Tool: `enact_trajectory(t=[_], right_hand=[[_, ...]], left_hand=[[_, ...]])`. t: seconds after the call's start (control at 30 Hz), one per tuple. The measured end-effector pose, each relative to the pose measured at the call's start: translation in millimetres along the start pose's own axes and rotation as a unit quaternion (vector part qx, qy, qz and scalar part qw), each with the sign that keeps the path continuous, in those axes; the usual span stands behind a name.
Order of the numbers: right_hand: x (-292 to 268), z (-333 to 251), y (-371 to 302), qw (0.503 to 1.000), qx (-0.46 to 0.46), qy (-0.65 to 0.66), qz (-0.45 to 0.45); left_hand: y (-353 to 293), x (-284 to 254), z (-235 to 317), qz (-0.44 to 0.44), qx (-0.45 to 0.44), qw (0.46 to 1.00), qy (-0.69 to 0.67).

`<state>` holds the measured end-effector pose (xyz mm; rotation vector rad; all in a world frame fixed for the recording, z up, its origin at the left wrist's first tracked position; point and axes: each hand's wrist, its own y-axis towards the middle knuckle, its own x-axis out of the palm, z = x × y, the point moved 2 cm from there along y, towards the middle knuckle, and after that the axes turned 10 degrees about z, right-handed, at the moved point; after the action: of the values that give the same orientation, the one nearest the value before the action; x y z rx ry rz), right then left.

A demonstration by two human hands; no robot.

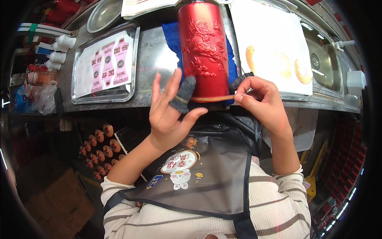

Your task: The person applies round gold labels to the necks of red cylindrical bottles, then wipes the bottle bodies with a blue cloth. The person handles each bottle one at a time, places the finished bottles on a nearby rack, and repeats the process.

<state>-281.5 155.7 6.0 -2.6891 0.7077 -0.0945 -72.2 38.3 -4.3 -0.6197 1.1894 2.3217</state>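
Note:
A red bottle [205,51] with raised relief lies on a blue cloth [172,38], its base toward me. Along the base edge runs a thin gold strip [213,98]. My right hand [264,99] pinches the strip's right end between thumb and index finger. A dark grey fabric finger cover [240,81] shows beside that hand. My left hand [165,115] is open at the bottle's left, fingers spread and pointing up. One of its fingers wears a grey knitted cover [184,93] with a band around it. Whether that finger touches the bottle, I cannot tell.
On the metal worktop [149,59], a clear tray [134,59] at left holds pink printed label sheets [107,65]. At right lies a white sheet [262,36] with gold curved pieces, beside a sink [324,59]. A metal bowl [104,16] stands back left.

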Motion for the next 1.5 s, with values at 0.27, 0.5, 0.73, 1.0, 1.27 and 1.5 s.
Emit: enact_trajectory(t=[0.27,0.5,0.73,1.0,1.27,1.5], right_hand=[[0,-1,2,1.000,0.001,-0.010,-0.001],[-3,-1,3,1.000,0.021,0.002,-0.012],[1,5,3,0.998,0.024,0.050,0.000],[11,-1,-4,1.000,-0.006,0.012,0.004],[32,-3,-12,0.996,-0.021,-0.008,0.087],[48,9,-7,0.974,-0.121,-0.097,0.165]], left_hand=[[-18,-8,3,-0.022,0.037,0.999,0.030],[7,-3,18,-0.040,0.112,0.989,0.087],[35,21,38,-0.054,0.159,0.973,0.160],[7,9,1,0.022,0.010,1.000,-0.001],[-35,-8,-2,-0.035,-0.019,0.999,0.023],[-20,-1,10,-0.042,0.014,0.998,0.035]])
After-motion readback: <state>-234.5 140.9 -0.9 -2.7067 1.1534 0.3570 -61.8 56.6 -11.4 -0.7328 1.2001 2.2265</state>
